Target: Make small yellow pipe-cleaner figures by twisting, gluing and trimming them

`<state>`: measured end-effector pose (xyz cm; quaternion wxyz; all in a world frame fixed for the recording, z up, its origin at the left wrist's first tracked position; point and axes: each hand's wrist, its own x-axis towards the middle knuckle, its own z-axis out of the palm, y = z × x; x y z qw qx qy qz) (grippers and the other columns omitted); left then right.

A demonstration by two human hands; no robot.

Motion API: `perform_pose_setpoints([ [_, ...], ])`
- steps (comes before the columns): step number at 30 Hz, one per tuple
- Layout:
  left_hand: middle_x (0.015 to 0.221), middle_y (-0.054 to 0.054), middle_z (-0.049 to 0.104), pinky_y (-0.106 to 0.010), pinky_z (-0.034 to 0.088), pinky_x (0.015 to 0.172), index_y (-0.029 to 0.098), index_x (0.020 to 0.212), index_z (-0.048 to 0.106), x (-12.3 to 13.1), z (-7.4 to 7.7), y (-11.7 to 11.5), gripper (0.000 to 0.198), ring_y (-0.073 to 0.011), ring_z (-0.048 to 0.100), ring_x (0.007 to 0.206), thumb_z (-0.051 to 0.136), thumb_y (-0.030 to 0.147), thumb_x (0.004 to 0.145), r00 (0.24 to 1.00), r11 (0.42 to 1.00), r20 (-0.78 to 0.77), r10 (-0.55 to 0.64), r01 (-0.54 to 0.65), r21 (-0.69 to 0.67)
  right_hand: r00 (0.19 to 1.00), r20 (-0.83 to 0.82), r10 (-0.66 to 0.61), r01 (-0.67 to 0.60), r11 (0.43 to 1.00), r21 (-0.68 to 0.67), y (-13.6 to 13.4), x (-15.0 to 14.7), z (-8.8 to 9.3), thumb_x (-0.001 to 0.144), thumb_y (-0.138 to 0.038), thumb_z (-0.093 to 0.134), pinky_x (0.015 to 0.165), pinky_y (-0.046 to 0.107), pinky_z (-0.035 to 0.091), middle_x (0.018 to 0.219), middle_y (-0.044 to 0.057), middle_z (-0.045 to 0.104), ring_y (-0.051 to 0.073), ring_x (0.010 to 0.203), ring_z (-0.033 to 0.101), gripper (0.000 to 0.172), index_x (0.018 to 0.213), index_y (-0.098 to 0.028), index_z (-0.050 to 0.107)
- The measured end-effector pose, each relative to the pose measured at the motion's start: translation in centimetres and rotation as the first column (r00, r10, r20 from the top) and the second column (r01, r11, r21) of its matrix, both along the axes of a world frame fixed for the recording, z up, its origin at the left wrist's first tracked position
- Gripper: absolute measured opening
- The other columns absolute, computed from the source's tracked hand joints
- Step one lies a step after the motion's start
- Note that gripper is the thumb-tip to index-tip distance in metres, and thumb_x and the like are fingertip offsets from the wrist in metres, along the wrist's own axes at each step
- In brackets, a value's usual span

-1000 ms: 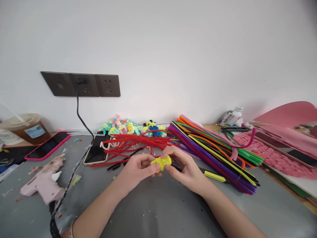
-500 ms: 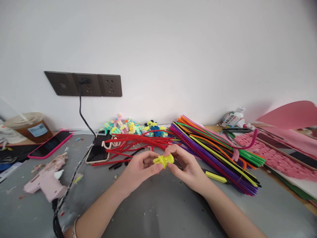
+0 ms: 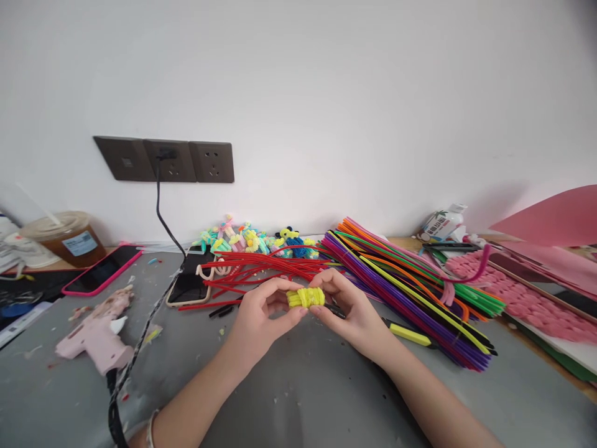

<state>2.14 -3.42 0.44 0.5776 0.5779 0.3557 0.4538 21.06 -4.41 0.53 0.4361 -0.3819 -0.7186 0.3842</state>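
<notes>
Yellow bundle point(image 3: 306, 297) — ends pinched by left hand point(image 3: 261, 314) and right hand point(image 3: 352, 311) — wide grey surface point(image 3: 308, 379) nearer.

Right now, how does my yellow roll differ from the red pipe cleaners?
The yellow roll is short and wound; the red pipe cleaners are long and loose. Your left hand and right hand hold the yellow roll; the red pipe cleaners lie on the table. Both show strands.

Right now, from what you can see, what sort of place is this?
Probably a craft table by a wall, given the bundle of colorful pipe cleaners, what looks like a pink glue gun, and the small fuzzy figures at the back.
</notes>
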Motion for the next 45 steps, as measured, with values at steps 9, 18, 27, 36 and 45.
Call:
perform_pose_setpoints([
  [9, 0.092, -0.005, 0.064, -0.030, 0.056, 0.077, 0.019, 0.092, 0.068, -0.1, -0.1, 0.0, 0.020, -0.0187, 0.065, 0.081, 0.068, 0.018, 0.072, 0.970, 0.983, -0.232, 0.074, -0.031, 0.181, 0.985, 0.101, -0.143, 0.104, 0.942, 0.320, 0.4, 0.5, 0.5, 0.086, -0.032, 0.069, 0.092, 0.039, 0.046, 0.108, 0.008, 0.057, 0.025, 0.107, 0.055, 0.017, 0.098, -0.024, 0.060],
  [18, 0.095, -0.006, 0.063, -0.029, 0.059, 0.078, 0.020, 0.104, 0.070, -0.3, -0.8, 0.1, 0.025, -0.0171, 0.066, 0.083, 0.066, 0.019, 0.079, 0.955, 0.933, -0.284, 0.082, 0.027, 0.358, 0.932, 0.257, -0.254, 0.129, 0.899, 0.419, 0.4, 0.4, 0.2, 0.086, -0.025, 0.068, 0.089, 0.045, 0.044, 0.108, 0.008, 0.060, 0.027, 0.104, 0.058, 0.003, 0.086, -0.024, 0.066],
  [27, 0.103, -0.009, 0.056, -0.027, 0.062, 0.071, 0.019, 0.117, 0.067, -0.2, -1.4, 0.2, 0.033, -0.0164, 0.064, 0.088, 0.058, 0.019, 0.086, 0.952, 0.910, -0.292, 0.094, 0.037, 0.413, 0.882, 0.299, -0.363, 0.165, 0.834, 0.526, 0.4, 0.5, 0.3, 0.086, -0.015, 0.066, 0.082, 0.042, 0.039, 0.102, 0.005, 0.064, 0.024, 0.096, 0.059, 0.011, 0.080, -0.024, 0.063],
  [36, 0.100, -0.006, 0.062, -0.023, 0.061, 0.076, 0.019, 0.104, 0.067, -0.5, -0.7, -0.1, 0.019, -0.0137, 0.067, 0.085, 0.058, 0.018, 0.088, 0.942, 0.900, -0.321, 0.095, 0.056, 0.432, 0.892, 0.220, -0.394, 0.231, 0.817, 0.528, 0.2, 0.3, 0.6, 0.084, -0.012, 0.064, 0.081, 0.042, 0.038, 0.100, 0.005, 0.062, 0.023, 0.092, 0.058, 0.015, 0.074, -0.022, 0.059],
  [45, 0.091, -0.005, 0.066, -0.023, 0.062, 0.072, 0.018, 0.096, 0.072, -0.6, -1.0, 0.1, 0.015, -0.0136, 0.068, 0.075, 0.065, 0.015, 0.083, 0.937, 0.886, -0.318, 0.145, 0.020, 0.463, 0.874, 0.208, -0.439, 0.252, 0.776, 0.579, 0.1, 0.3, 0.7, 0.083, -0.012, 0.065, 0.081, 0.042, 0.038, 0.102, 0.005, 0.061, 0.023, 0.092, 0.057, 0.016, 0.073, -0.022, 0.058],
])
